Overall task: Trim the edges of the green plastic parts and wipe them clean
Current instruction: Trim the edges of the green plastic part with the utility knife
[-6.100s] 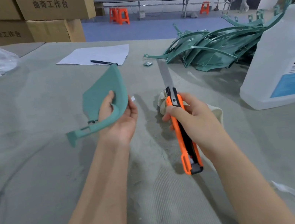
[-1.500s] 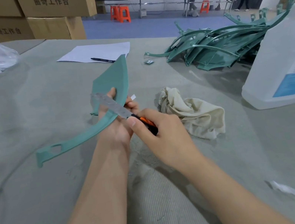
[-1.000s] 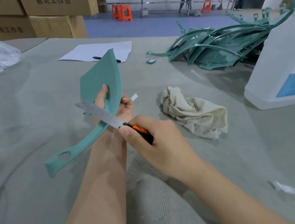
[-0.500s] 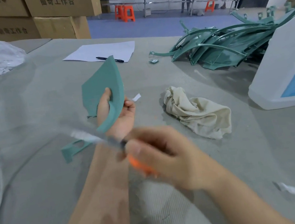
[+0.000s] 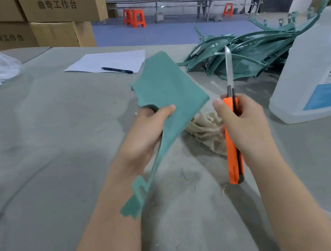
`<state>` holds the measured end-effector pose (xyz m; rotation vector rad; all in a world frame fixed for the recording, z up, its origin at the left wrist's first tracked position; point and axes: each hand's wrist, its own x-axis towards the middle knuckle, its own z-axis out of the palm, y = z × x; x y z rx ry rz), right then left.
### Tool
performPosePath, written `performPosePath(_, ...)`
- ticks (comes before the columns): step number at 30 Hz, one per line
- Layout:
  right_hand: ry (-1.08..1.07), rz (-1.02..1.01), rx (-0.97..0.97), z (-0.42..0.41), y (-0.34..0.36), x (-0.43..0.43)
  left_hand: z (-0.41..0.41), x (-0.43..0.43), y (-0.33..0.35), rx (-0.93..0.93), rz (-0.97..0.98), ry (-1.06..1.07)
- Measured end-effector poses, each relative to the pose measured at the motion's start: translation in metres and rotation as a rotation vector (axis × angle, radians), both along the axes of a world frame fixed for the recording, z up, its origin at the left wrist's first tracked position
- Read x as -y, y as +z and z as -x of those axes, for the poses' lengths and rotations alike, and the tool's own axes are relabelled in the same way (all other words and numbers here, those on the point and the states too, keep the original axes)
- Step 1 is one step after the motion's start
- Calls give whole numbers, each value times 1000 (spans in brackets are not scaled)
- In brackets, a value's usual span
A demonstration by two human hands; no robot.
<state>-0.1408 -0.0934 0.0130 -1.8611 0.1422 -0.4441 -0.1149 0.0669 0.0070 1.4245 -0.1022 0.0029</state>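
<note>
The jug [image 5: 323, 68] label reads "DEXCO"; the cardboard boxes [image 5: 61, 7] read "曲奇工作台".

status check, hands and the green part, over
Left hand grips green part. Right hand grips knife, blade up, off the part. Rag behind hands, nothing blocking.

Plastic part [image 5: 167, 90] left of knife [image 5: 234, 153]; cloth [image 5: 204, 129] on bench [image 5: 53, 144] beneath both; jug [image 5: 321, 68] at right; pile of parts [image 5: 246, 52] behind.

Matt, faintly grainy teal-green plastic part [image 5: 167, 90], smooth orange plastic utility knife [image 5: 232, 147] with its dull bare metal blade [image 5: 228, 64], soft crumpled cream cloth rag [image 5: 204, 127], and rough, ribbed grey felt-like table cover [image 5: 53, 144].
</note>
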Motion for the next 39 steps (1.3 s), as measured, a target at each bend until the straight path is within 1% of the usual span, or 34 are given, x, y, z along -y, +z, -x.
performPosePath(2, -41, -17, 31, 0, 1, 4, 1, -3, 2, -25, -138, -91)
performPosePath(3, -48, -26, 25, 0, 1, 7, 1, -5, 2, -57, -172, -147)
performPosePath(4, -46, -24, 5, 0, 1, 10, 1, -6, 3, -98, -161, -204)
performPosePath(7, 31, 7, -109, -1, 2, 16, 2, -8, 4, -221, 13, -353)
performPosePath(8, 70, -35, -139, -1, 2, 16, 3, -10, 5, -269, 83, -375)
performPosePath(10, 118, -235, -150, -1, 2, 13, 2, -15, 7, -335, 274, -381)
performPosePath(11, 110, -346, -124, -1, 2, 11, 0, -17, 7, -320, 378, -393)
performPosePath(13, 57, -496, -38, 0, 1, 4, -2, -15, 5, -246, 566, -413)
performPosePath(16, -12, -594, 70, 1, -2, -10, 0, -2, 5, -155, 782, -488)
performPosePath(17, -24, -607, 73, 2, -3, -13, 1, 3, 4, -128, 795, -506)
performPosePath(18, -36, -597, 68, 2, -5, -15, 2, 7, 4, -90, 752, -502)
performPosePath(19, -44, -574, 55, 2, -5, -16, 3, 11, 5, -55, 667, -457)
performPosePath(20, -37, -538, 49, 2, -5, -15, 3, 15, 4, -44, 583, -384)
performPosePath(21, -20, -503, 40, 2, -5, -14, 2, 18, 4, -60, 538, -310)
performPosePath(22, 5, -468, 38, 2, -5, -14, 1, 22, 2, -102, 552, -243)
performPosePath(25, 91, -363, 87, 3, -3, -15, -3, 25, -3, -306, 743, -63)
performPosePath(27, 56, -280, 151, 3, -1, -14, -4, 20, -3, -404, 858, 13)
performPosePath(29, -42, -214, 202, 1, -1, -8, -5, 15, -1, -437, 943, 33)
performPosePath(32, -147, -77, 250, -2, -6, 1, -3, 12, 1, -439, 1004, -11)
performPosePath(34, -167, 10, 266, -4, -11, 4, -1, 13, 2, -445, 1004, -41)
performPosePath(39, -184, 79, 312, -7, -14, 0, 2, 14, 4, -480, 954, -89)
